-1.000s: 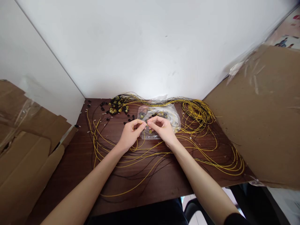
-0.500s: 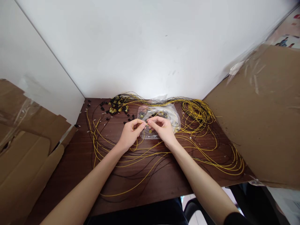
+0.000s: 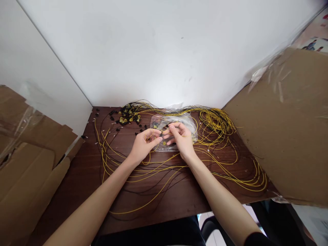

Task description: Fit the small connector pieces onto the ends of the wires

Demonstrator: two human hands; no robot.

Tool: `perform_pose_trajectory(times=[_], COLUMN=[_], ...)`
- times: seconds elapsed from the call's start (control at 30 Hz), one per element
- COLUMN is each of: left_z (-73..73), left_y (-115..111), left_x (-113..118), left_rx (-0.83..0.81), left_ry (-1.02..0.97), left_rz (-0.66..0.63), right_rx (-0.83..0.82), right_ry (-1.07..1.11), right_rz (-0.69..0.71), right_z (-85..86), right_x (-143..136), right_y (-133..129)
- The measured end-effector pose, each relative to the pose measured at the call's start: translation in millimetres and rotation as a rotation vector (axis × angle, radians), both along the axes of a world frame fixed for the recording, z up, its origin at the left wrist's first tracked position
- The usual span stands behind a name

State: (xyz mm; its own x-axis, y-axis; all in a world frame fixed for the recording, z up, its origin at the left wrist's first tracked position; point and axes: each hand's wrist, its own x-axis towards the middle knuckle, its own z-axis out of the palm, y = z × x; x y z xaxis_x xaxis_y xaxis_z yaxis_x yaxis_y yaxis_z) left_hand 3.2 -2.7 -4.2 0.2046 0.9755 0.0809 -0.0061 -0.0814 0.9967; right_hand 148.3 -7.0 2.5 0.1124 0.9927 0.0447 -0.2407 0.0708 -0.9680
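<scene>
Although the table [image 3: 184, 201] holds a rear bundle [image 3: 217, 123], apparently done, loose wires [image 3: 176, 167] in front likely remain. Over the bag [image 3: 188, 119], right hand's [image 3: 186, 143] thumb and forefinger press together, contents unclear; left hand's [image 3: 143, 145] pinch a dark part [image 3: 161, 134].

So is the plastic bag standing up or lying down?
Lying down: the clear plastic bag spreads low across the tabletop, partly hidden by the left hand and right hand.

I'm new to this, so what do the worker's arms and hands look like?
The left hand and right hand wear no gloves, and no watch shows. Both forearms are bare; a black sleeve shows on the right arm.
</scene>
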Motion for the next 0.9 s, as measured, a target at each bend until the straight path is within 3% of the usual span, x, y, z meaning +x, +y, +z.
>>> perform_pose_trajectory(times=[0.4,0.7,0.9], left_z=[-0.2,2.1,5.8], left_y=[-0.6,-1.1,2.1], left_x=[-1.3,-2.7,-6.6], left_rx=[-0.003,-0.011,-0.101], left_ry=[0.062,0.030,-0.243], left_rz=[0.038,0.025,0.053], right_rx=[-0.002,-0.035,-0.008], right_ry=[0.024,-0.089,-0.004], right_rz=[-0.092,0.160,-0.036], right_z=[4.5,-0.6,2.3], right_x=[2.6,-1.8,4.3], right_y=[0.1,-0.5,4.0])
